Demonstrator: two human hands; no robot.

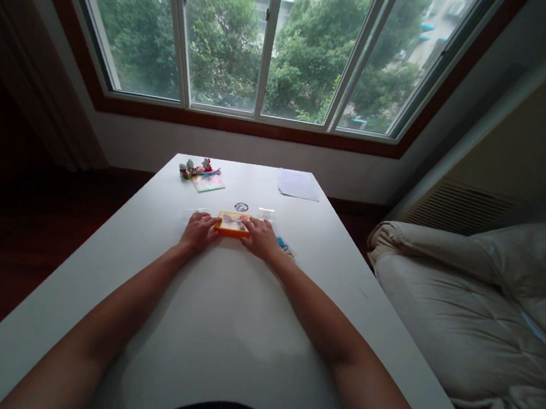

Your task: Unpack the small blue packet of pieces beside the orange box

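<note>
A small orange and yellow box (232,231) with a pale picture on its top lies on the white table (231,305). My left hand (199,230) grips its left edge, thumb at the near corner. From the right side my right hand (261,237) holds the same box, with its fingers over the top right corner. Just beyond the box is a small round item (241,207) with a dark rim. Small blue and beige pieces (284,246) lie beside my right wrist, partly covered by it.
Small colourful figures (192,168) and a pastel booklet (209,182) are at the far left of the table. White paper sheets (298,185) lie at the far right. A clear plastic piece (266,214) is beyond my right hand. A beige sofa (470,302) stands on the right.
</note>
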